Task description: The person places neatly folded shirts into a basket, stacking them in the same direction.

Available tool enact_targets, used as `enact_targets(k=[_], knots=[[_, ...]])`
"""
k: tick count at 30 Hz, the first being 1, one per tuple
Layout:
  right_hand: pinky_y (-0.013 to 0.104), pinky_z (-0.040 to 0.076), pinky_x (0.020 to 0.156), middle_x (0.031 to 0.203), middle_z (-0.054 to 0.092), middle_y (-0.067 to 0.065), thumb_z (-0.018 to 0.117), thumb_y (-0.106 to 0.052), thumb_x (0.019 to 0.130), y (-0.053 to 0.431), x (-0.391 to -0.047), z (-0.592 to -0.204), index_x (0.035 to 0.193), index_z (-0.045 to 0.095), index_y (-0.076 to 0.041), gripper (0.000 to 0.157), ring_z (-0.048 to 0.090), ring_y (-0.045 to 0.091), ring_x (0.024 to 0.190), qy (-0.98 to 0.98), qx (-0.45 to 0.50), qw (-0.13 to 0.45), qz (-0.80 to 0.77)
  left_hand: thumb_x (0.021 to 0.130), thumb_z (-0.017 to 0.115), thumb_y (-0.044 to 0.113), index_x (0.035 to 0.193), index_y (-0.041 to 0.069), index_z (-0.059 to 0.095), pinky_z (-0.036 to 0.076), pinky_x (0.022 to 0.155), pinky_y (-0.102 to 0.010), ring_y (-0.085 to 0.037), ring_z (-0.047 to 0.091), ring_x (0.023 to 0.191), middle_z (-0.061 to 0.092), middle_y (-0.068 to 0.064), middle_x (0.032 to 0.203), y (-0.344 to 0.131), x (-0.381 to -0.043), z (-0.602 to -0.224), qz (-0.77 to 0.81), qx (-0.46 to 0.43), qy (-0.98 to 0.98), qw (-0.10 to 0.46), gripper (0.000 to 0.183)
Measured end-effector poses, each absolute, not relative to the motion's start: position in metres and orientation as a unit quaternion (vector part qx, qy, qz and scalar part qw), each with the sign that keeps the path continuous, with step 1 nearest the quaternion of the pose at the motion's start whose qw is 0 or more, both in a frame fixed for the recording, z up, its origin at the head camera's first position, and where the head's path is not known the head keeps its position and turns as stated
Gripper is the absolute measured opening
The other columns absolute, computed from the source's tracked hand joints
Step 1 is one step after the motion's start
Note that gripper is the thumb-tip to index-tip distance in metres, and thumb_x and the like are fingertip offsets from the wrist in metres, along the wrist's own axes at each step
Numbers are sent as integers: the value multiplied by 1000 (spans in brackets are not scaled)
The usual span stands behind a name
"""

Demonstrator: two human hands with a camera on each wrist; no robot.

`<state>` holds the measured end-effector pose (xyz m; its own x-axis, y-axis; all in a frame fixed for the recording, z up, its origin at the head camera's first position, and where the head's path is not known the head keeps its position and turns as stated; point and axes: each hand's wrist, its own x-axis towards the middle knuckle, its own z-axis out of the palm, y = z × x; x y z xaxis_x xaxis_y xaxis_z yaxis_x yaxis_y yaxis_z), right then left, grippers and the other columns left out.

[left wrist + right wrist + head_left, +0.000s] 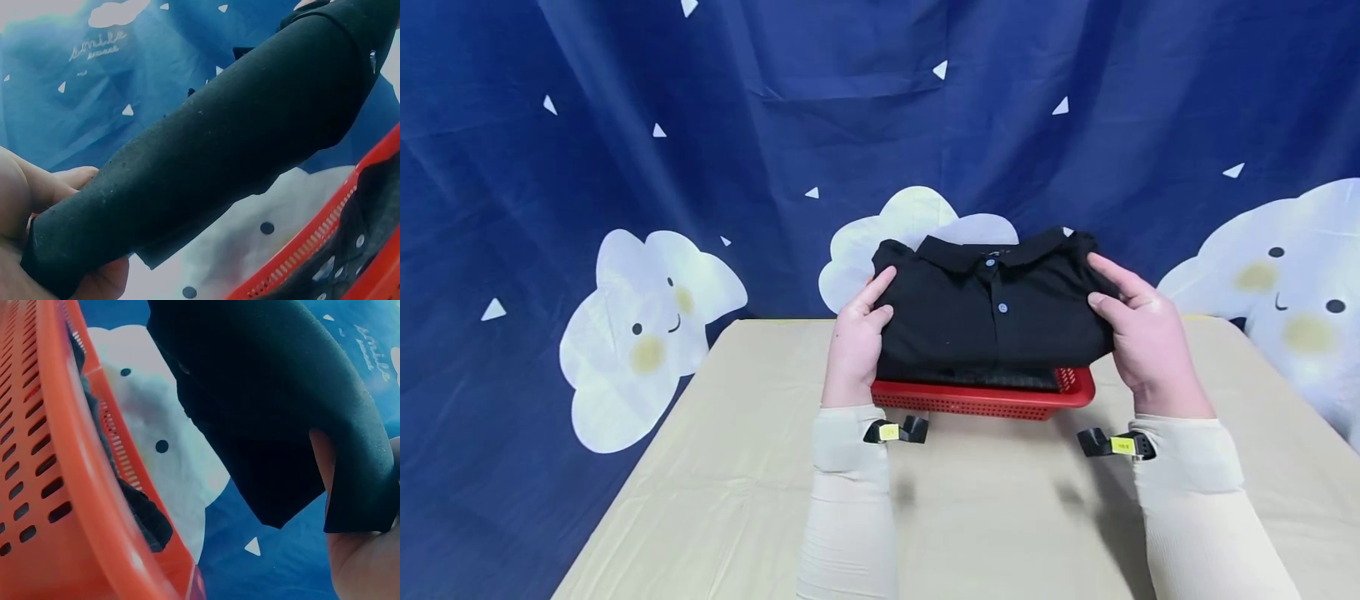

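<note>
A folded black polo shirt (947,308), collar at the far side and two pale buttons on its placket, is held up by both hands. My left hand (857,333) grips its left side, thumb and index finger on top. On the opposite side my right hand (1150,333) pinches the cloth, with fingers passing beneath it in the right wrist view. Below the shirt is a red perforated basket (970,402), partly covered by it. Dark cloth (147,515) lies inside the basket. In the left wrist view the shirt (206,150) hangs apart from the basket rim.
The basket stands on a table with a beige cover (737,467). Behind the table hangs a blue curtain (775,100) with smiling white clouds and small triangles. Each wrist wears a black strap with a yellow label.
</note>
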<state>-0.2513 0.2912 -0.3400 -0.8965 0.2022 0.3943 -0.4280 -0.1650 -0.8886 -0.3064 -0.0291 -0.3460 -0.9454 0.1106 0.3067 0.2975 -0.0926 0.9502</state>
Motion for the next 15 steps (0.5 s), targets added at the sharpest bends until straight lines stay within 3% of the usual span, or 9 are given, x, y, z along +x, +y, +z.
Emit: enact_targets(k=[4, 10, 15], knots=[[12, 41, 98, 154, 46, 4, 56, 4, 99, 288, -257, -345, 144, 59, -12, 48, 35, 14, 141, -680, 68, 213, 698, 101, 44, -4, 145, 22, 59, 25, 119, -30, -7, 29, 146, 39, 5, 158, -34, -310, -350, -720, -137, -678, 58, 53], [10, 46, 89, 151, 50, 4, 54, -6, 102, 283, -264, -354, 145, 58, -22, 47, 45, 13, 132, -770, 16, 211, 602, 101, 44, -3, 145, 22, 58, 24, 119, -32, -9, 29, 146, 40, 4, 157, -39, -319, -362, -725, -116, -678, 41, 53], [11, 44, 91, 149, 52, 3, 54, -12, 102, 279, -264, -355, 146, 58, -26, 46, 45, 11, 132, -811, -4, 210, 546, 100, 45, -3, 144, 23, 60, 23, 119, -31, -9, 26, 147, 35, 5, 160, -40, -326, -369, -725, -107, -680, 35, 53]])
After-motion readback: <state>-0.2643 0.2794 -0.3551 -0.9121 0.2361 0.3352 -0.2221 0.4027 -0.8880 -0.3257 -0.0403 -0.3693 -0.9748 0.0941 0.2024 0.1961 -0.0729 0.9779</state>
